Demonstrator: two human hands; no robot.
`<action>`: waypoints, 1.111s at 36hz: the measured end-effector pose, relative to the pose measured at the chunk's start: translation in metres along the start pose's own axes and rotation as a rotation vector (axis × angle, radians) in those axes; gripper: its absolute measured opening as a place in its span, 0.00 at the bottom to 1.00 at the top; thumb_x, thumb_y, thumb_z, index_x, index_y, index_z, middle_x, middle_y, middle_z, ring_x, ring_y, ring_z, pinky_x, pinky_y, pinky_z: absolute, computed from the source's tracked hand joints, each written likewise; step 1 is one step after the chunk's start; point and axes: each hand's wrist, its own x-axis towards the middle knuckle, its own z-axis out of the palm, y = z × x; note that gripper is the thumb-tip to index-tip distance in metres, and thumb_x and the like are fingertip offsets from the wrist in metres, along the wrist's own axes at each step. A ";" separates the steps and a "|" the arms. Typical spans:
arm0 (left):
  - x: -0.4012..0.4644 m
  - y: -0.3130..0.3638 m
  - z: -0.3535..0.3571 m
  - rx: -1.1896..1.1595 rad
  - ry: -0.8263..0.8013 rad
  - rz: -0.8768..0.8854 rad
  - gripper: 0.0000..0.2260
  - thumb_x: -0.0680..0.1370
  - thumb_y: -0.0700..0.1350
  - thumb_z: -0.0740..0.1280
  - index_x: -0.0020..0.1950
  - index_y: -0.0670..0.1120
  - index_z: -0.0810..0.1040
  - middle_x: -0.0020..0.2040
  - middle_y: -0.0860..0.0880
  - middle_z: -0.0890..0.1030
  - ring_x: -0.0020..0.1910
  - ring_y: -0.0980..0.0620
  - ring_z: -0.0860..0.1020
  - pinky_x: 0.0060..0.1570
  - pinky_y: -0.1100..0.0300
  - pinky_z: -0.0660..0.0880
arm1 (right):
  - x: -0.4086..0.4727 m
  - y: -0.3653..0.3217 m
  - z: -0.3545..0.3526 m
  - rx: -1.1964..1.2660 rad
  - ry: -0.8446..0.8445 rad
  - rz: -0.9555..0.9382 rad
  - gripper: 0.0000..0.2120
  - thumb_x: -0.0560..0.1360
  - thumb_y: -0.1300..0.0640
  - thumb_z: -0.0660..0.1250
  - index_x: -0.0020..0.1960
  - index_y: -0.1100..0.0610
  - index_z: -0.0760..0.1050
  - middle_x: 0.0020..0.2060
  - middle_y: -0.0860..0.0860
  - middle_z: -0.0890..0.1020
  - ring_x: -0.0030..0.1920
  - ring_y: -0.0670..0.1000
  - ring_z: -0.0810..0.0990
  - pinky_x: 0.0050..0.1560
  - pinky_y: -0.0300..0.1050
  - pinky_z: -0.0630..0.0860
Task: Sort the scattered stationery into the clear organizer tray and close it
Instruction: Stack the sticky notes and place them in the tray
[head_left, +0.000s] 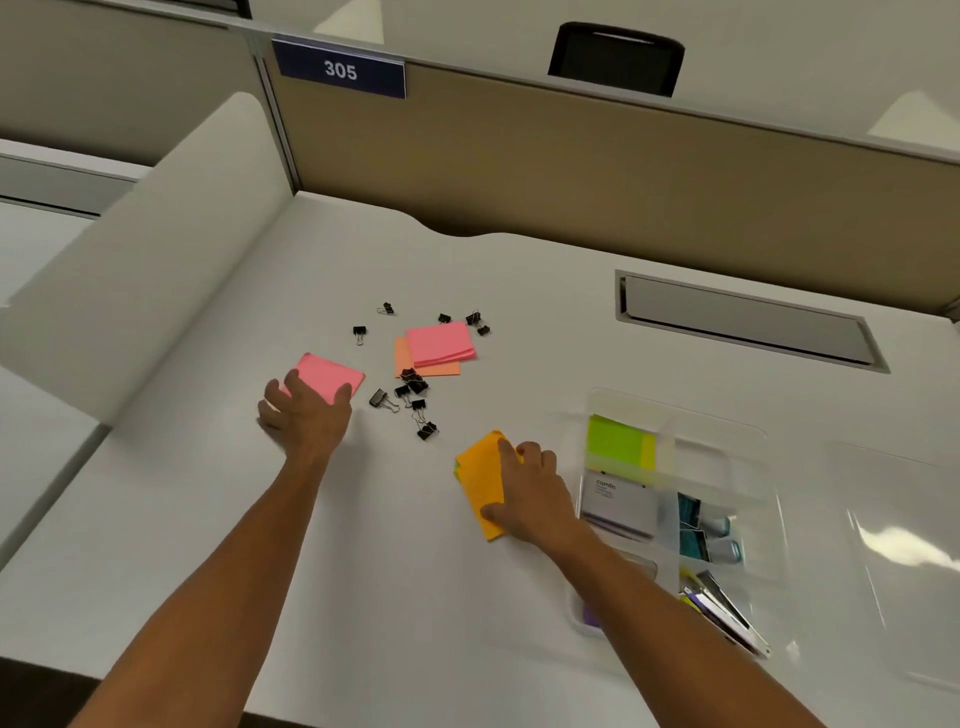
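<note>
Meanwhile our left hand (306, 410) lies on the near edge of a pink sticky pad (327, 375), fingers curled over it on the white desk (208, 519), while our right hand (530, 493) grips a yellow-orange pad (480, 467) just left of the clear organizer tray (727, 452). Black binder clips (413, 387) lie scattered between, around a pink pad on an orange pad (440, 343).

Illumination is even and diffuse from overhead, leaving only faint, soft shadows on the white desk (467, 597). Specular glare appears at 4 o'clock on the clear lid (904, 551). Wide-angle distortion bends straight edges toward the frame borders; overall sharpness is slightly soft.
</note>
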 end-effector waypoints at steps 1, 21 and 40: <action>0.005 0.000 0.001 0.014 0.001 0.000 0.35 0.75 0.56 0.69 0.74 0.40 0.60 0.74 0.37 0.59 0.73 0.33 0.56 0.72 0.42 0.51 | 0.000 0.000 0.000 0.019 0.000 0.012 0.48 0.70 0.44 0.74 0.79 0.54 0.49 0.69 0.58 0.63 0.66 0.61 0.64 0.58 0.54 0.74; 0.018 -0.008 -0.010 0.219 -0.059 -0.026 0.37 0.65 0.55 0.79 0.64 0.38 0.68 0.59 0.34 0.70 0.59 0.33 0.70 0.58 0.43 0.70 | -0.010 -0.005 0.002 0.243 0.081 0.066 0.52 0.72 0.52 0.75 0.80 0.49 0.40 0.63 0.58 0.73 0.61 0.60 0.75 0.54 0.55 0.76; -0.083 -0.022 -0.024 -0.438 0.061 0.044 0.08 0.80 0.45 0.64 0.44 0.41 0.74 0.40 0.44 0.79 0.39 0.42 0.79 0.39 0.49 0.76 | -0.042 0.019 -0.025 0.745 0.258 0.025 0.08 0.77 0.51 0.69 0.55 0.48 0.74 0.46 0.47 0.80 0.46 0.51 0.79 0.47 0.46 0.75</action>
